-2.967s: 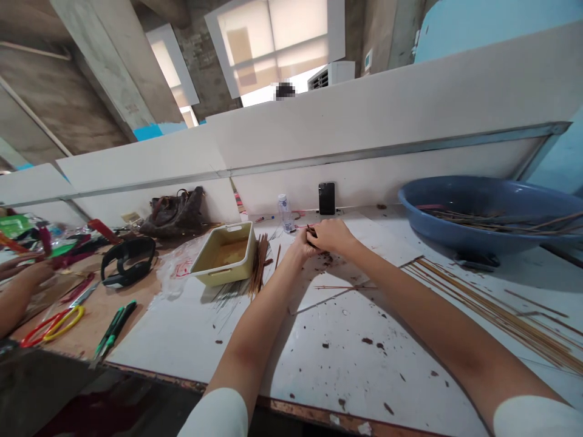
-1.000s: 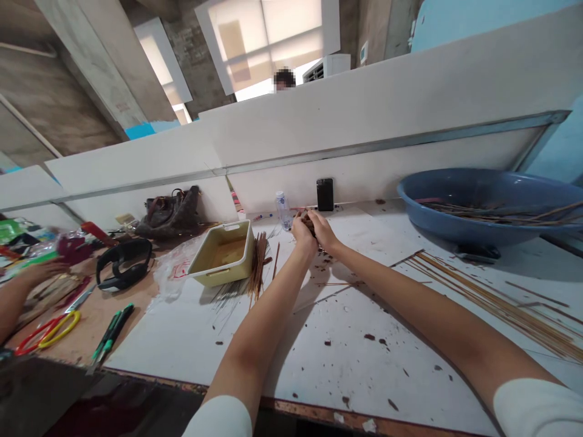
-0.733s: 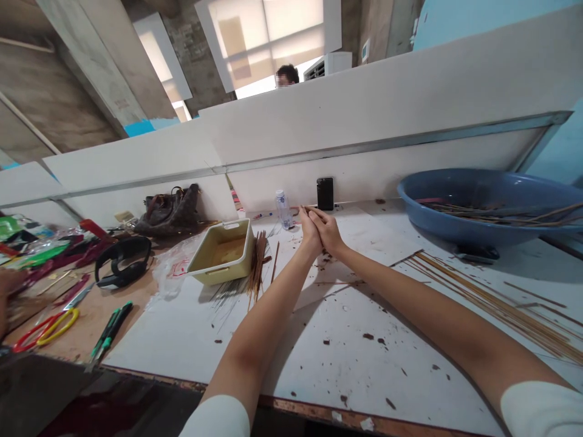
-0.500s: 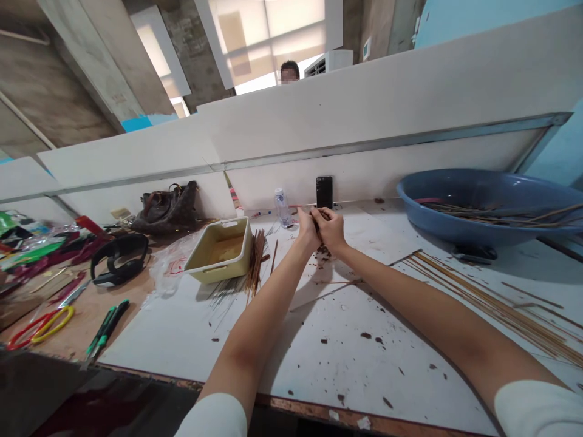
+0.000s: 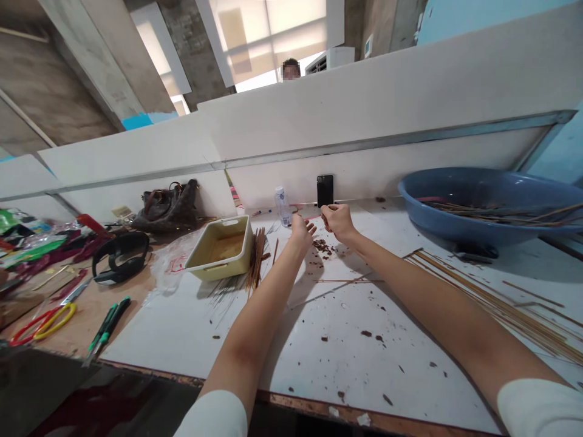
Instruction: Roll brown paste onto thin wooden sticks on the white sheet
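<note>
Over the far middle of the white work surface, my left hand (image 5: 300, 232) is open, its fingers apart and pointing right. Just right of it, my right hand (image 5: 339, 223) is closed around a brown piece (image 5: 326, 226), of which only a small edge shows. A small heap of brown flakes (image 5: 323, 247) lies on the surface below and between the hands. Nearer to me, a thin brown stick (image 5: 348, 281) lies crosswise. Behind the hands stand a clear bottle (image 5: 282, 207) and a dark phone (image 5: 325, 190), leaning on the white partition.
Left are a yellow-green tub (image 5: 218, 271), a bundle of brown sticks (image 5: 256, 261), a plastic bag (image 5: 172, 267), headphones (image 5: 119, 270), scissors (image 5: 54, 320) and green-black cutters (image 5: 107, 326). Right are a blue basin (image 5: 460, 212) with sticks and long brown strips (image 5: 496, 303). A person's head shows beyond the partition (image 5: 364, 121).
My hands were together and have moved apart. The left hand has opened and shifted slightly left; the right has moved right with the brown piece. More of the flake heap shows now.
</note>
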Action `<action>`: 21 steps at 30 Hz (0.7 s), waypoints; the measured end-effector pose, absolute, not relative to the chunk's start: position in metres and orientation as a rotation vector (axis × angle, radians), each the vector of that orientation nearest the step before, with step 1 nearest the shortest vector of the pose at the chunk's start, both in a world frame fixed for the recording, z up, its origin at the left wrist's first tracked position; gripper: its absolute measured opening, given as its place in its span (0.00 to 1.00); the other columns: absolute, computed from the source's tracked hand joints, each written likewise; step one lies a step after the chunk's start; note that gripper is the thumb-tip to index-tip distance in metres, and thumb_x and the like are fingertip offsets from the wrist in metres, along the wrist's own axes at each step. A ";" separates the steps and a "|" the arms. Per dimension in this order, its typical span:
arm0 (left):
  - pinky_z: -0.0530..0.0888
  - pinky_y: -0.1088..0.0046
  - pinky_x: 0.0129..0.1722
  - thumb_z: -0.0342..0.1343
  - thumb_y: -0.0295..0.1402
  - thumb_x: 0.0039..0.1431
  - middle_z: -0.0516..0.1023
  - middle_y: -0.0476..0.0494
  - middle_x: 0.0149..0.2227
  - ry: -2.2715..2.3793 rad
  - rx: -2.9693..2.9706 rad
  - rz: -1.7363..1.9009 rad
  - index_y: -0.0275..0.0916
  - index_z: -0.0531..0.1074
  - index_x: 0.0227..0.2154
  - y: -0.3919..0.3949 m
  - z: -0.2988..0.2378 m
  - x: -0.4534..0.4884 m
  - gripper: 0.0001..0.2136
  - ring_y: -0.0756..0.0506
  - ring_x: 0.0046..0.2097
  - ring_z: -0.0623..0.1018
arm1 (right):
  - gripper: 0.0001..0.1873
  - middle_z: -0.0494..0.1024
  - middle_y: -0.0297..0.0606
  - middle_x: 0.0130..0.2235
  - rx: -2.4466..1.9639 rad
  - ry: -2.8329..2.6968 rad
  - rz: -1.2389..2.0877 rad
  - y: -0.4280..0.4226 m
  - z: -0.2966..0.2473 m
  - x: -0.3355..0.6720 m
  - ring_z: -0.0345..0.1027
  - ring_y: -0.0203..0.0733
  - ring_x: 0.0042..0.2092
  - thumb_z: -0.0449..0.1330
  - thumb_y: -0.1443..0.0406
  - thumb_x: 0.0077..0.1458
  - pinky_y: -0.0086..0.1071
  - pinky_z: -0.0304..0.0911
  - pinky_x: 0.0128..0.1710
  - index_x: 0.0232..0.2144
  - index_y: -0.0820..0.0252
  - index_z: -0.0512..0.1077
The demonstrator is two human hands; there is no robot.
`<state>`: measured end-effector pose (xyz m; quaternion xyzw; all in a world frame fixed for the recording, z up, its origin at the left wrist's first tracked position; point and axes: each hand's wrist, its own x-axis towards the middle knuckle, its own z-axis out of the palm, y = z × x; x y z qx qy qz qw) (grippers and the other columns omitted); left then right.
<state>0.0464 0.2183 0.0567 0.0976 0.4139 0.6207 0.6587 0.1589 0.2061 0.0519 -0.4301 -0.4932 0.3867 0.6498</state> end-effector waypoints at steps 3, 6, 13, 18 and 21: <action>0.75 0.70 0.46 0.53 0.32 0.71 0.70 0.43 0.42 0.993 0.206 1.303 0.43 0.67 0.40 0.215 0.057 0.049 0.01 0.45 0.39 0.73 | 0.22 0.58 0.26 0.14 -1.003 -1.183 0.820 0.202 0.053 0.160 0.48 0.32 0.17 0.65 0.58 0.52 0.33 0.42 0.18 0.14 0.51 0.60; 0.79 0.62 0.46 0.53 0.32 0.68 0.74 0.39 0.39 0.943 0.202 1.183 0.41 0.71 0.40 0.210 0.060 0.054 0.03 0.41 0.39 0.78 | 0.24 0.61 0.28 0.16 -1.041 -1.323 0.677 0.202 0.056 0.164 0.52 0.34 0.21 0.67 0.56 0.54 0.34 0.47 0.23 0.14 0.52 0.61; 0.83 0.63 0.39 0.58 0.23 0.56 0.75 0.45 0.26 0.782 0.149 1.098 0.40 0.71 0.31 0.208 0.071 0.055 0.05 0.42 0.29 0.79 | 0.32 0.80 0.40 0.30 -0.984 -1.820 0.322 0.195 0.056 0.164 0.70 0.46 0.33 0.57 0.36 0.69 0.37 0.63 0.40 0.28 0.54 0.75; 0.83 0.64 0.37 0.57 0.22 0.54 0.72 0.47 0.22 0.760 0.100 1.142 0.40 0.71 0.30 0.217 0.074 0.044 0.06 0.41 0.28 0.81 | 0.40 0.81 0.44 0.33 -0.857 -2.001 0.288 0.192 0.049 0.162 0.74 0.50 0.40 0.45 0.35 0.74 0.40 0.68 0.50 0.28 0.53 0.78; 0.83 0.65 0.34 0.59 0.23 0.54 0.73 0.47 0.23 0.740 0.086 1.196 0.39 0.71 0.30 0.219 0.072 0.041 0.05 0.41 0.28 0.81 | 0.41 0.86 0.48 0.41 -0.843 -2.014 0.316 0.192 0.045 0.159 0.78 0.55 0.47 0.43 0.35 0.75 0.44 0.69 0.55 0.39 0.54 0.84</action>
